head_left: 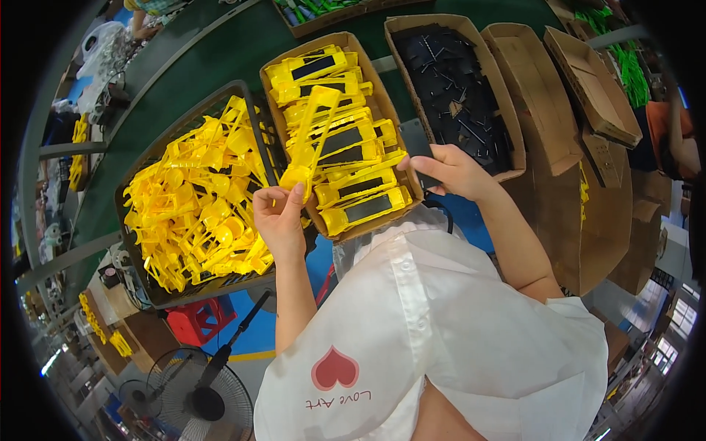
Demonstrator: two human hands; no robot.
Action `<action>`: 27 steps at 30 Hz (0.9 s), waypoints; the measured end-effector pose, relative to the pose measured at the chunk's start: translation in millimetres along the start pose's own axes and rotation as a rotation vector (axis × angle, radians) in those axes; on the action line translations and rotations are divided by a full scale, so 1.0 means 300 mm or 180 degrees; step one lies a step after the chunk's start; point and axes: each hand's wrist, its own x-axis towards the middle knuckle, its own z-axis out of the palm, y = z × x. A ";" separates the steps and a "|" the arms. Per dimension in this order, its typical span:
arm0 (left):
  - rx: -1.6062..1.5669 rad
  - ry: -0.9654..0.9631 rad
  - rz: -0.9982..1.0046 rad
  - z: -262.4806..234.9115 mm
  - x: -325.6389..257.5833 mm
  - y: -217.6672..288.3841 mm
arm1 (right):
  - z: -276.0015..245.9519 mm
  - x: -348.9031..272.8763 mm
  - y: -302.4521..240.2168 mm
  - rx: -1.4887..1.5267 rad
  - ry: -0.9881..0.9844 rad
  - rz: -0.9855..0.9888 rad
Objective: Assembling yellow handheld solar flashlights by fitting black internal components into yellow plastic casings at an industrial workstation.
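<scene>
1. The left hand (278, 213) sat at centre-left of the frame, its fingers curled and clamped on the lower end of a long yellow plastic frame piece (309, 136).
2. That piece rose up and to the right from the fingertips, leaning over the cardboard box of assembled yellow parts (294, 55); its bulbous lower end was just above the thumb, and most of its length stood clear of the hand.
3. The right hand (448, 170) lay right of centre, fingers closed around a flat dark strip (418, 165), of which only one end showed past the fingertips, toward the left.
4. The strip's end was just beside the lower right corner of that box, close to the yellow parts with dark inserts (364, 209) stacked inside.
5. Left of the box, a dark crate (191, 294) held a tangled heap of loose yellow frames (198, 206), touching the left hand's outer side.
6. At upper right, another cardboard box (401, 23) held loose black strips (456, 81), above the right hand.
7. Empty cardboard trays (588, 81) leaned at far right.
8. A floor fan (198, 400) and a red stool (198, 320) showed at lower left.
</scene>
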 end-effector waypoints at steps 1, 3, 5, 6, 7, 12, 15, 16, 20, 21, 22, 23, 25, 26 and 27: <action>-0.0002 -0.0036 -0.0006 -0.003 0.000 -0.009 | 0.004 0.005 0.007 0.0012 0.0035 0.0000; -0.0054 0.0297 -0.0022 -0.004 -0.005 -0.010 | 0.017 0.022 0.031 0.0079 0.0064 -0.0179; -0.0195 0.0259 -0.0189 -0.001 -0.002 0.003 | 0.026 0.021 0.016 0.0247 0.0037 -0.0208; -0.0345 0.0238 -0.0356 -0.001 -0.004 0.011 | 0.023 0.024 0.021 0.0213 -0.0142 -0.0073; -0.0496 0.0219 -0.0522 -0.003 -0.007 0.015 | 0.023 0.027 0.026 0.0178 -0.0323 0.0061; -0.1562 -0.0809 -0.1648 -0.041 -0.024 -0.016 | 0.047 0.025 0.012 -0.0390 0.0198 -0.0461; -0.2147 -0.1161 -0.2086 -0.009 -0.061 -0.005 | 0.057 0.041 0.006 -0.0061 0.0379 -0.0384; -0.2537 -0.1368 -0.2139 0.012 -0.072 -0.005 | 0.069 0.047 0.005 0.0432 0.0724 -0.0569; -0.2810 -0.1148 -0.1942 0.112 -0.122 -0.018 | 0.111 0.099 0.044 0.2352 0.1233 -0.0614; -0.2771 -0.1109 -0.1834 0.132 -0.131 -0.015 | 0.134 0.112 0.049 0.2615 0.1309 -0.0664; -0.2732 -0.1071 -0.1726 0.148 -0.139 -0.011 | 0.161 0.121 0.048 0.2879 0.1384 -0.0714; -0.2749 -0.1114 -0.1699 0.159 -0.143 -0.006 | 0.174 0.114 0.041 0.2881 0.1328 -0.0653; -0.2208 -0.1095 -0.1575 0.182 -0.151 0.019 | 0.206 0.103 0.031 0.3114 0.0903 -0.0676; -0.2163 -0.1091 -0.1701 0.181 -0.149 0.012 | 0.226 0.105 0.040 0.3091 0.0792 -0.0665; -0.1987 -0.1134 -0.1523 0.186 -0.147 0.005 | 0.245 0.097 0.041 0.2986 0.0730 -0.0504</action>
